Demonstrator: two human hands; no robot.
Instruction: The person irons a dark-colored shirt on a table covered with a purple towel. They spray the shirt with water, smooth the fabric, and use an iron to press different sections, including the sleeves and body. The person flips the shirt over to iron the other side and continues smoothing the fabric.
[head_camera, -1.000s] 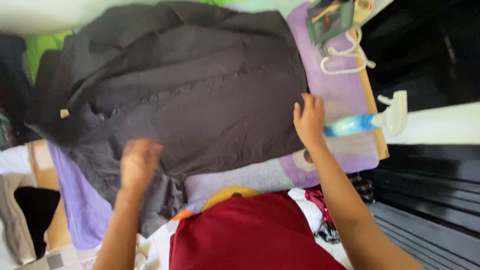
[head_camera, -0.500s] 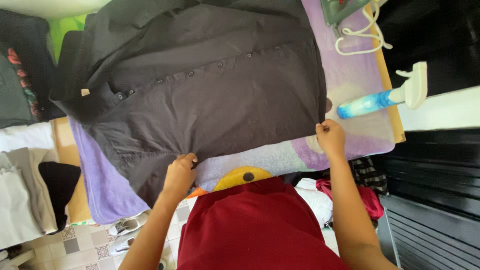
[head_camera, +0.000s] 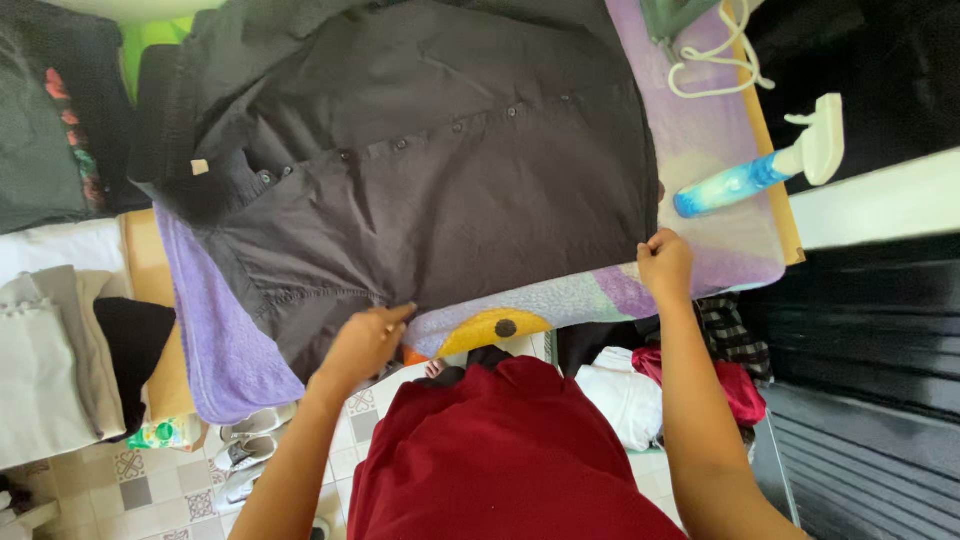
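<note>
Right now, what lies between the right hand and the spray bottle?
Only bare purple board cover; the head view shows nothing on it between the right hand at the shirt corner and the spray bottle.

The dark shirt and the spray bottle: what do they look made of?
Dark shirt: thin woven cloth, matte, likely cotton or a blend; it creases softly and has small buttons. Spray bottle: plastic, a glossy blue body and a white trigger head.

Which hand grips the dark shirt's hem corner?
The right hand, pinching the dark shirt at its corner near the spray bottle; the left hand holds the side edge.
</note>
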